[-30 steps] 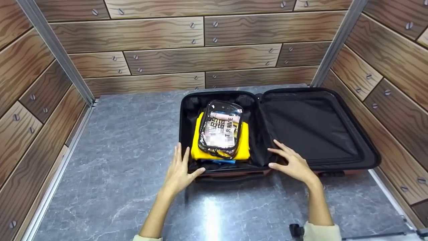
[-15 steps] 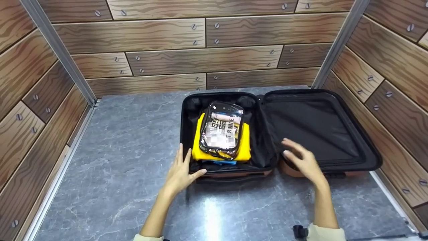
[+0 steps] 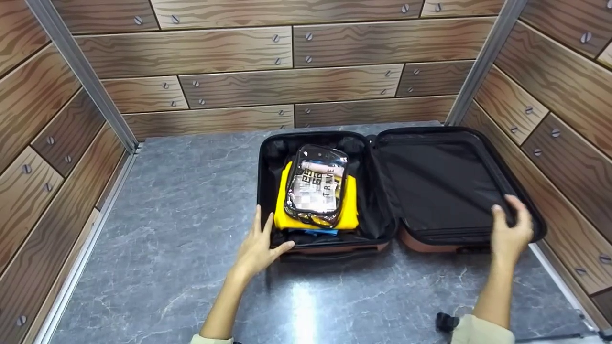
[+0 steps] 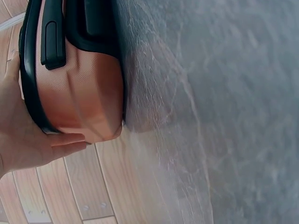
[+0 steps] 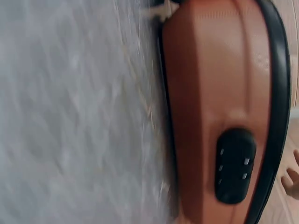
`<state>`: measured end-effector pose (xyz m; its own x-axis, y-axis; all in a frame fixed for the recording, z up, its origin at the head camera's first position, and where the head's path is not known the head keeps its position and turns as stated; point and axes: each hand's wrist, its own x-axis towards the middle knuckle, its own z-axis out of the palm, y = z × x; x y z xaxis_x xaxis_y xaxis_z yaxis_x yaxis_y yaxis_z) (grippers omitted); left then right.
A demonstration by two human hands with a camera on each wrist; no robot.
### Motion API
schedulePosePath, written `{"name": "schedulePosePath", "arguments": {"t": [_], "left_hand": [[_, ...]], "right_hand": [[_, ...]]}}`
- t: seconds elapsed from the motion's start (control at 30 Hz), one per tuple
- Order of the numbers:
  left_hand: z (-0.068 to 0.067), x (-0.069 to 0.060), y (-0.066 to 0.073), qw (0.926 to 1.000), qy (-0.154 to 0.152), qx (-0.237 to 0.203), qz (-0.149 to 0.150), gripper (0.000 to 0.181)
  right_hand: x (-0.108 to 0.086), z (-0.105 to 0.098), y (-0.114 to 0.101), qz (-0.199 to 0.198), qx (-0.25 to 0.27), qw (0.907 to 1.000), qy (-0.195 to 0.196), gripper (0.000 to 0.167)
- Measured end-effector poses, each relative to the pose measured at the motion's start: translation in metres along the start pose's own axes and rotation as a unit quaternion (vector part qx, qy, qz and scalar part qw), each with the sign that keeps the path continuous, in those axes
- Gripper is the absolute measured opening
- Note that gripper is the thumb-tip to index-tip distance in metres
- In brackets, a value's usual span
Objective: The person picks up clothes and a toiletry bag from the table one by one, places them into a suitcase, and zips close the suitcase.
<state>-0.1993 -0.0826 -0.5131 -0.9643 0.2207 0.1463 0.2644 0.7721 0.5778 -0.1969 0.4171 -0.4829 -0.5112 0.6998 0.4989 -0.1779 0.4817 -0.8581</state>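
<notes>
A rose-gold hard-shell suitcase (image 3: pixel 330 248) lies spread open on the grey surface, its black-lined lid (image 3: pixel 444 181) folded out to the right. Inside the base, a clear zip pouch (image 3: pixel 315 186) with black trim lies on a folded yellow cloth (image 3: pixel 350 210), with a bit of blue (image 3: pixel 321 232) showing below. My left hand (image 3: pixel 254 248) rests at the base's near left corner, fingers spread along its side and thumb near the front rim. Over the lid's near right corner is my right hand (image 3: pixel 512 236), its fingers bent and nothing held. A combination lock (image 5: pixel 235 165) shows on the lid's front side.
Wood-patterned walls (image 3: pixel 234 86) stand at the back and both sides, with metal corner posts (image 3: pixel 86 76). The lid lies close to the right wall. A small black object (image 3: pixel 447 322) is by the right sleeve. The marbled surface (image 3: pixel 191 191) extends left of the suitcase.
My right hand has moved right, from the hinge side of the base across to the lid's near right corner. The left hand has stayed at the base's corner.
</notes>
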Motion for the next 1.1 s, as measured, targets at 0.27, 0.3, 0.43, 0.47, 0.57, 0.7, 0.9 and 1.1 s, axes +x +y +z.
{"name": "schedulePosePath", "arguments": {"t": [0.27, 0.3, 0.43, 0.47, 0.57, 0.7, 0.9, 1.1], "left_hand": [[0.001, -0.001, 0.001, 1.0, -0.004, -0.002, -0.006, 0.095], [0.001, -0.001, 0.001, 1.0, -0.004, -0.001, -0.007, 0.095], [0.0, -0.001, 0.002, 0.9999, -0.005, 0.004, -0.013, 0.093], [0.0, -0.001, 0.002, 0.9999, -0.005, 0.005, -0.014, 0.093], [-0.001, -0.001, 0.003, 0.9998, -0.008, 0.009, -0.017, 0.093], [-0.002, -0.001, 0.003, 0.9997, -0.009, 0.013, -0.018, 0.094], [-0.001, 0.0, 0.002, 0.9998, -0.005, 0.01, -0.014, 0.093], [0.0, 0.0, 0.003, 0.9998, -0.008, 0.005, -0.018, 0.093]], "right_hand": [[0.008, -0.029, 0.015, 0.291, 0.111, 0.9473, 0.077, 0.037], [0.008, -0.031, 0.015, 0.319, 0.144, 0.9336, 0.078, 0.039], [0.005, -0.035, 0.019, 0.375, 0.227, 0.8964, 0.063, 0.051], [0.004, -0.035, 0.02, 0.381, 0.237, 0.8918, 0.06, 0.053], [0.001, -0.035, 0.023, 0.398, 0.249, 0.8821, 0.038, 0.058], [-0.002, -0.034, 0.028, 0.398, 0.248, 0.8831, 0.02, 0.06], [-0.008, -0.029, 0.038, 0.353, 0.243, 0.9023, 0.047, 0.062], [-0.012, -0.02, 0.05, 0.308, 0.239, 0.9141, 0.113, 0.062]]}}
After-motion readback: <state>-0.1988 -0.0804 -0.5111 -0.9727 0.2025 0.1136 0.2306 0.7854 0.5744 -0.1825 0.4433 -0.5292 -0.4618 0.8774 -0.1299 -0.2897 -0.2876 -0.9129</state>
